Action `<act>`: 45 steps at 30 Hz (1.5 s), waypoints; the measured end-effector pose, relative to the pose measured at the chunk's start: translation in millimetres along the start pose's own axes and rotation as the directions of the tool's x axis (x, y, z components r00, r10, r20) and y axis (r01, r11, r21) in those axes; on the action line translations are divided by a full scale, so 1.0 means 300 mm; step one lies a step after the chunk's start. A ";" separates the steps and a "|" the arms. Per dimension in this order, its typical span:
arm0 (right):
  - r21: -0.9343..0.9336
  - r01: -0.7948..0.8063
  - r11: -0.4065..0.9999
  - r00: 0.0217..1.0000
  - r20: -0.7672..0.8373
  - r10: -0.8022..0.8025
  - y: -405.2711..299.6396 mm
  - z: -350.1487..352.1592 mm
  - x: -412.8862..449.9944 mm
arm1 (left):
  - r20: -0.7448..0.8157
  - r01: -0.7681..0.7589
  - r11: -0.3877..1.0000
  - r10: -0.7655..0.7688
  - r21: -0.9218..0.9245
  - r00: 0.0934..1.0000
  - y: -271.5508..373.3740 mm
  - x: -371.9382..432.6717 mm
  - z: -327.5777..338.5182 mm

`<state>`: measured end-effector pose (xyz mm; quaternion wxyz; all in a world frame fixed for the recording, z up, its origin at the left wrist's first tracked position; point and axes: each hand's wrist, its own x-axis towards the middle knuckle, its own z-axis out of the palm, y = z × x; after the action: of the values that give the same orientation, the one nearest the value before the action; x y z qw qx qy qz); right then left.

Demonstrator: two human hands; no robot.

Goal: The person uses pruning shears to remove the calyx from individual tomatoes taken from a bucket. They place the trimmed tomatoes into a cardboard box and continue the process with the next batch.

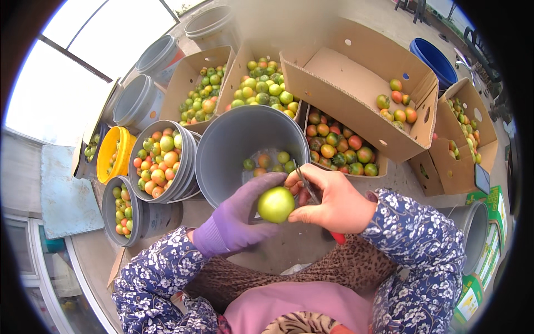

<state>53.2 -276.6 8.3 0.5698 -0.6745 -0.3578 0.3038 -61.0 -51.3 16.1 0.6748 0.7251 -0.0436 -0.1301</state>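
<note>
My left hand (238, 221), in a purple knitted glove, holds a large green tomato (276, 204) in front of my lap. Bare and close beside it, my right hand (333, 198) grips a pair of small snips (306, 185); a red handle end shows below the palm. The fingertips of that hand are right at the tomato's right side. Just beyond both hands a big grey bucket (217, 142) leans open toward me, with several green and orange tomatoes (265, 160) at its bottom. My left hand covers part of its near rim.
Left stand grey buckets of mixed tomatoes (158, 165) and a yellow bucket (112, 154). Cardboard boxes of tomatoes (263, 85) line the far side; one large box (354, 62) sits tilted over a box of redder tomatoes (342, 146). A phone (482, 178) and another grey bucket (475, 238) are right.
</note>
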 end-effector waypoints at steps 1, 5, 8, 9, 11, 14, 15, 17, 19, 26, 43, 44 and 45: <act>-0.095 0.112 0.989 0.993 -0.033 -0.115 -0.003 0.003 0.003 | 0.034 -0.043 0.979 0.037 0.201 0.999 0.011 0.010 -0.013; -0.144 0.187 0.972 0.975 -0.095 -0.202 -0.014 0.011 0.019 | -0.016 -0.092 0.905 0.108 0.416 0.994 0.026 0.031 -0.028; -0.089 0.167 0.982 0.979 -0.102 -0.176 -0.020 0.005 0.035 | -0.043 -0.125 0.843 0.173 0.523 0.984 0.027 0.035 -0.035; -0.074 0.111 0.991 0.988 -0.096 -0.118 -0.020 0.001 0.039 | -0.064 -0.100 0.869 0.150 0.485 0.987 0.024 0.039 -0.039; -0.126 0.088 0.988 0.990 -0.097 -0.100 -0.019 -0.014 0.040 | -0.100 -0.060 0.902 0.113 0.429 0.989 0.013 0.054 -0.048; -0.136 0.051 0.989 0.991 -0.116 -0.067 -0.009 -0.019 0.049 | -0.176 0.226 0.941 -0.274 -0.250 0.945 -0.015 0.098 -0.067; -0.122 0.061 0.991 0.991 -0.113 -0.075 -0.004 -0.017 0.054 | -0.139 0.237 0.887 -0.313 -0.397 0.940 -0.024 0.111 -0.071; -0.423 0.210 0.882 0.965 -0.056 -0.257 0.004 -0.012 0.064 | -0.105 0.246 0.735 -0.395 -0.632 0.912 -0.036 0.132 -0.074; -0.621 0.291 0.728 0.932 0.012 -0.363 0.011 -0.009 0.074 | -0.075 0.187 0.701 -0.326 -0.688 0.942 -0.038 0.151 -0.081; -0.942 0.226 0.249 0.895 0.099 -0.434 0.021 -0.024 0.093 | 0.016 0.188 0.584 -0.288 -0.790 0.958 -0.040 0.201 -0.099; -0.981 0.187 -0.044 0.905 0.190 -0.380 0.018 -0.018 0.115 | 0.081 0.371 0.586 -0.461 -0.721 0.884 0.005 0.142 -0.068; -0.980 0.193 -0.046 0.909 0.197 -0.368 0.020 -0.030 0.123 | 0.045 0.315 0.649 -0.397 -0.692 0.917 0.001 0.147 -0.091; -0.979 0.199 -0.037 0.916 0.199 -0.348 0.022 -0.044 0.132 | 0.001 0.309 0.695 -0.406 -0.649 0.914 -0.009 0.159 -0.121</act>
<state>86.9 -251.8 4.0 0.0064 -0.8068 -0.5606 -0.1863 -6.4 -27.2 9.4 0.8426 0.4548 0.1936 -0.2137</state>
